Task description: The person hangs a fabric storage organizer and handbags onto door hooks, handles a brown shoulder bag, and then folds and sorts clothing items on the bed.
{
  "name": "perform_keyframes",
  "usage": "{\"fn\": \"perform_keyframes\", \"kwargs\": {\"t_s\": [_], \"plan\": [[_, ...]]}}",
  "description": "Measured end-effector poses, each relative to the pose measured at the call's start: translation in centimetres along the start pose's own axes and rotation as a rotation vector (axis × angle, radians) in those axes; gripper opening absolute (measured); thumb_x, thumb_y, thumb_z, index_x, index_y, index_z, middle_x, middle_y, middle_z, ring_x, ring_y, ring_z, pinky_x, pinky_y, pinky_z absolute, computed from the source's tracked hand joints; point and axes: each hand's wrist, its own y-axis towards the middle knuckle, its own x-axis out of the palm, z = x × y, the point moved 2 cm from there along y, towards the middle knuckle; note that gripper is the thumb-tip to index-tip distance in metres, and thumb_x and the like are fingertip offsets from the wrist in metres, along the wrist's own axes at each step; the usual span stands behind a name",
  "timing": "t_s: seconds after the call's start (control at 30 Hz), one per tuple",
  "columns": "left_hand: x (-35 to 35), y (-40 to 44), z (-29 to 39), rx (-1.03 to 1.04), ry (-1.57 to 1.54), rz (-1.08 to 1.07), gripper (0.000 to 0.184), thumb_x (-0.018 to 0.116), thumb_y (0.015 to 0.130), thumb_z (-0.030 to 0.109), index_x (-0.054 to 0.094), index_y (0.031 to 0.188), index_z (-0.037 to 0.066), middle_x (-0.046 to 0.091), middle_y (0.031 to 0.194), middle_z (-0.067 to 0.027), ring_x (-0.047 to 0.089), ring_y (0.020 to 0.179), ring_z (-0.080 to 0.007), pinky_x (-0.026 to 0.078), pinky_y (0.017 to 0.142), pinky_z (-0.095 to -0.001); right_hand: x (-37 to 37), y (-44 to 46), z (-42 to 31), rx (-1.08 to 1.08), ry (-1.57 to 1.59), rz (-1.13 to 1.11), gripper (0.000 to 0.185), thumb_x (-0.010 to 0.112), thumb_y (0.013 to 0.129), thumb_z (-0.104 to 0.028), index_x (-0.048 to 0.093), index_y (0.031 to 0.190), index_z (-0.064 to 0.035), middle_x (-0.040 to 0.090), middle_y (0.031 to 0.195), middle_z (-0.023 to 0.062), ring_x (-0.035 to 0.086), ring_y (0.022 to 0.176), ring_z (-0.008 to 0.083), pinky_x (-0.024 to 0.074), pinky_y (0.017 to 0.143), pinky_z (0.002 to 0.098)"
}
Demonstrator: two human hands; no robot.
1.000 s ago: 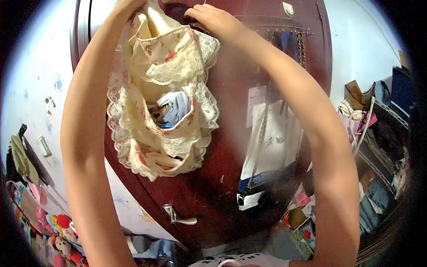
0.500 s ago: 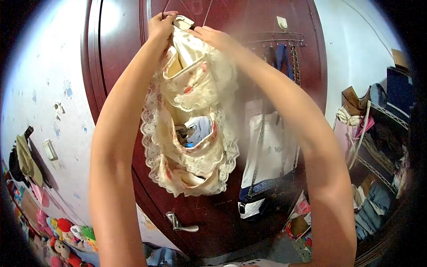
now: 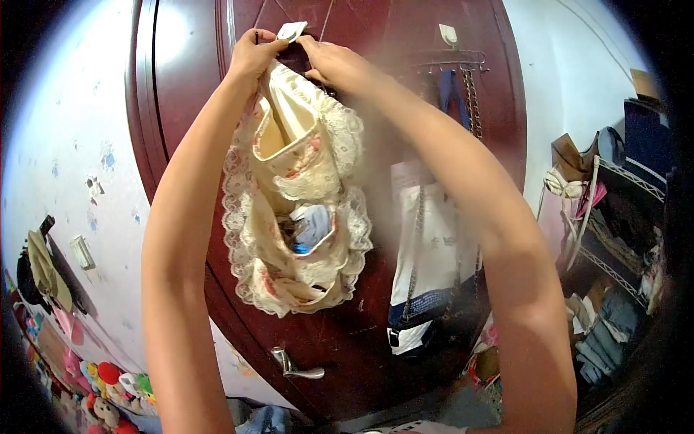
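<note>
A cream hanging pocket organizer [image 3: 296, 163] with lace trim and a reddish floral print hangs from my hands in front of the dark red door. Its upper pocket gapes; the middle one holds a grey-blue cloth [image 3: 313, 226] and something bright blue. My left hand [image 3: 254, 56] is closed at the top left corner of the organizer. Just right of it, my right hand [image 3: 334, 65] has its fingers curled at the top edge, its exact grip partly hidden. Between the fingertips of both hands, a white hook [image 3: 292, 31] is fixed on the door.
To the right, a white and navy bag [image 3: 430, 253] with chains hangs below a wire rack [image 3: 448, 61] on another hook [image 3: 448, 35]. The door handle [image 3: 295, 365] is lower down. Shelves of clothes [image 3: 603, 340] stand right; plush toys [image 3: 108, 376] lie lower left.
The organizer and both hands have moved slightly left and the organizer's top has dropped below the hook. The white hook now shows more fully, and the view has shifted a little.
</note>
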Motion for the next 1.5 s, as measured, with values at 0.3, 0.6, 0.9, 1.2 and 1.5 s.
{"fn": "perform_keyframes", "kwargs": {"t_s": [0.3,0.6,0.9,1.2,1.5], "plan": [[2.1,0.1,1.9,0.143,0.263,0.185,0.024,0.073,0.077,0.021,0.071,0.095,0.005,0.069,0.087,-0.0055,0.061,0.07,-0.01,0.048,0.063,-0.025,0.5,-0.1,0.5,0.011,-0.055,0.107,0.049,0.057,0.081,-0.009,0.035,0.122,0.0039,0.055,0.108,0.0216,0.054,0.103,0.0351,0.046,0.085,0.0418],[3.0,1.8,0.9,0.076,0.126,0.092,0.02,0.07,0.077,0.023,0.074,0.095,0.015,0.07,0.083,-0.0008,0.062,0.072,-0.0093,0.05,0.069,-0.0265,-0.8,0.2,-0.5,0.242,-0.027,0.016,0.045,0.04,0.088,-0.006,0.03,0.129,0.0113,0.06,0.102,0.029,0.059,0.099,0.0396,0.0507,0.08,0.0452],[2.8,2.9,2.3,0.246,0.494,0.163,0.032,0.077,0.068,0.029,0.069,0.092,0.01,0.07,0.087,-0.0038,0.066,0.081,-0.0167,0.051,0.075,-0.0294,-1.5,1.2,-0.3,0.326,-0.067,-0.169,0.072,0.062,0.083,-0.013,0.021,0.136,0.0139,0.058,0.107,0.0299,0.059,0.102,0.0372,0.0504,0.081,0.043],[2.1,4.3,1.1,0.495,0.782,0.121,0.045,0.074,0.073,0.035,0.06,0.111,0.015,0.067,0.099,-0.0141,0.065,0.09,-0.0272,0.05,0.077,-0.0365,0.4,1.6,1.7,0.212,-0.081,0.001,0.063,0.073,0.075,-0.023,0.037,0.115,0.01,0.064,0.086,0.0217,0.062,0.089,0.0357,0.049,0.074,0.0445],[0.8,7.4,0.5,0.772,0.726,-0.04,0.045,0.071,0.078,0.035,0.059,0.119,0.021,0.067,0.085,-0.0126,0.064,0.068,-0.0221,0.05,0.062,-0.0357,1.0,0.0,1.2,0.062,-0.009,0.244,0.049,0.071,0.076,-0.022,0.043,0.108,0.0025,0.061,0.083,0.0165,0.06,0.082,0.0351,0.0477,0.072,0.0442]]}}
